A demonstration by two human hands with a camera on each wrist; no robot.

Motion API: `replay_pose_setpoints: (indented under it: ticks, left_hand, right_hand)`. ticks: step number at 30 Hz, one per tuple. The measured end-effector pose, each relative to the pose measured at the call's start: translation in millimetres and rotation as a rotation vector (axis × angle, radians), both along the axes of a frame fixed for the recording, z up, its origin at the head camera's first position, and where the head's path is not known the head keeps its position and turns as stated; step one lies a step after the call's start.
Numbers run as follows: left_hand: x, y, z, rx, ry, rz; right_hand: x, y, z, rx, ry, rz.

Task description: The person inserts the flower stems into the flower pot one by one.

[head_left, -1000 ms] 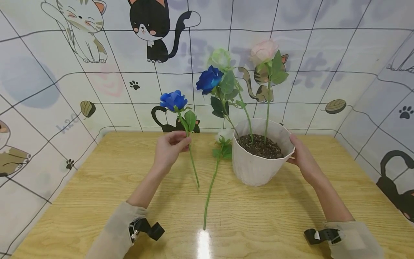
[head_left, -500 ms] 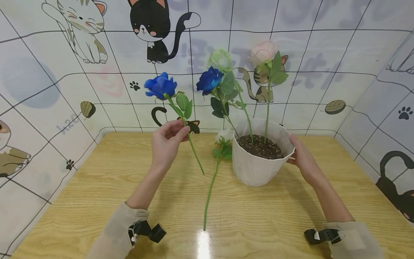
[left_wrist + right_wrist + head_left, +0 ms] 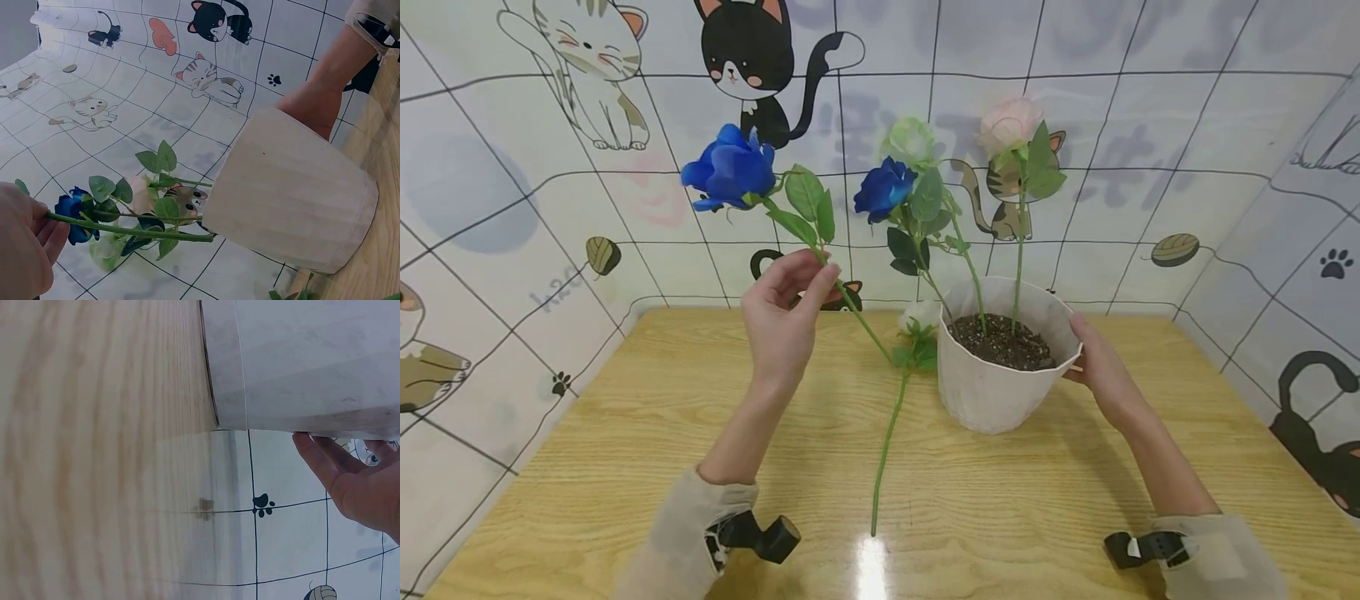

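In the head view my left hand (image 3: 781,321) pinches the stem of a blue rose (image 3: 730,169) between thumb and fingers, above the table. Its bloom leans to the upper left, and the stem slants down to the right. The left wrist view shows that bare stem (image 3: 144,231) pointing toward the white flower pot (image 3: 287,194). My right hand (image 3: 1105,371) holds the pot's right rim, thumb at the edge; the right wrist view has its fingers (image 3: 325,459) against the outer wall. Dark soil (image 3: 1007,342) in the pot bears a second blue rose (image 3: 885,188), a pale green rose (image 3: 910,142) and a pink rose (image 3: 1011,125).
A white rose (image 3: 919,317) lies on the wooden table (image 3: 662,433) left of the pot, its stem (image 3: 886,458) running toward the front edge. A cat-patterned, grid-lined sheet (image 3: 647,192) stands behind and at both sides.
My left hand has lifted the blue rose and tilted it further, its bloom going up and left and its stem end swinging right. The right hand and pot stay put.
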State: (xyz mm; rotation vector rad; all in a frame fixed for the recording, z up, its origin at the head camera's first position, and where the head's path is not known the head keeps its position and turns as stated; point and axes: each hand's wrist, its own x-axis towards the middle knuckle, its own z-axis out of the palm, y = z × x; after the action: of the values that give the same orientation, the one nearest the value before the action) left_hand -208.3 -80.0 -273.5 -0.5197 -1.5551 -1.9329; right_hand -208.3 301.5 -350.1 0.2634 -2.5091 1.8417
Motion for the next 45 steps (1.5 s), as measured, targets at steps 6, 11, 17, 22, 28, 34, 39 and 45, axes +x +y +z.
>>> replay_pose_setpoints:
  ticks: [6, 11, 17, 22, 28, 34, 39, 45]
  left_hand:
    - [4.5, 8.2, 8.3, 0.036, 0.069, 0.001]
    - [6.1, 17.2, 13.7, 0.064, 0.101, -0.021]
    - [6.3, 28.9, 18.5, 0.072, 0.117, -0.030]
    - [5.5, 39.7, 24.2, 0.082, 0.140, -0.063]
    - [4.6, 54.7, 31.2, 0.081, 0.150, -0.094]
    - [0.0, 70.3, 32.7, 0.062, 0.146, -0.107]
    - [-4.1, 82.6, 27.4, 0.041, 0.140, -0.133]
    - [-9.9, 93.6, 18.7, -0.008, 0.095, -0.126]
  right_hand:
    - [-0.3, -1, -0.2, 0.000, -0.001, 0.007]
    - [-0.4, -1, -0.7, 0.002, 0.005, 0.014]
    - [0.0, -1, -1.4, 0.008, 0.016, 0.016]
    - [-0.1, 0, -1.1, 0.010, 0.010, 0.011]
    - [0.6, 1, -0.6, -0.008, -0.003, 0.002]
    - [1.1, 1, -0.4, 0.000, -0.001, 0.004]
    - [0.6, 0, 0.3, 0.011, 0.003, 0.006]
    - [0.6, 0, 2.1, 0.019, -0.002, 0.006]
